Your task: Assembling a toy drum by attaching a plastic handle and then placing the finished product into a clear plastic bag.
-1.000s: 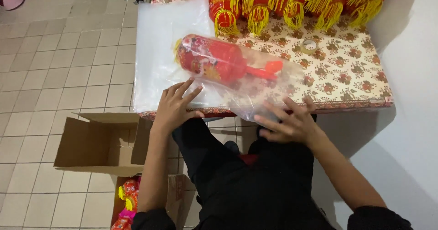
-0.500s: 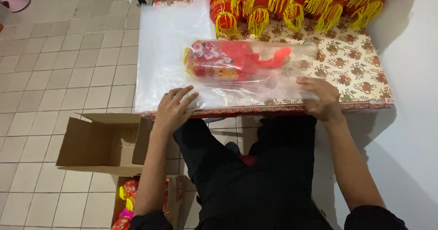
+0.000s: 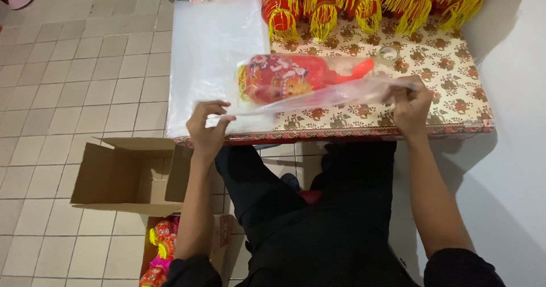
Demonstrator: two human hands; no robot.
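Observation:
A red lantern-shaped toy [image 3: 287,77] with yellow trim and a red handle lies inside a clear plastic bag [image 3: 335,92] on the table with a patterned cloth [image 3: 455,76]. My left hand [image 3: 207,126] pinches the bag's left end near the table's front edge. My right hand [image 3: 410,104] grips the bag's right end, and the plastic is stretched taut between them. A stack of clear plastic bags [image 3: 213,48] lies flat on the table's left part, under my left hand.
Several red lanterns with yellow tassels [image 3: 364,2] line the table's back. A roll of tape [image 3: 389,53] sits behind my right hand. An open cardboard box [image 3: 128,176] stands on the tiled floor at left, another box with packed toys [image 3: 162,247] below it. White wall at right.
The bagged toy was turned to lie lengthways. My hands moved apart to the bag's two ends and lifted off the table edge, pulling the plastic tight.

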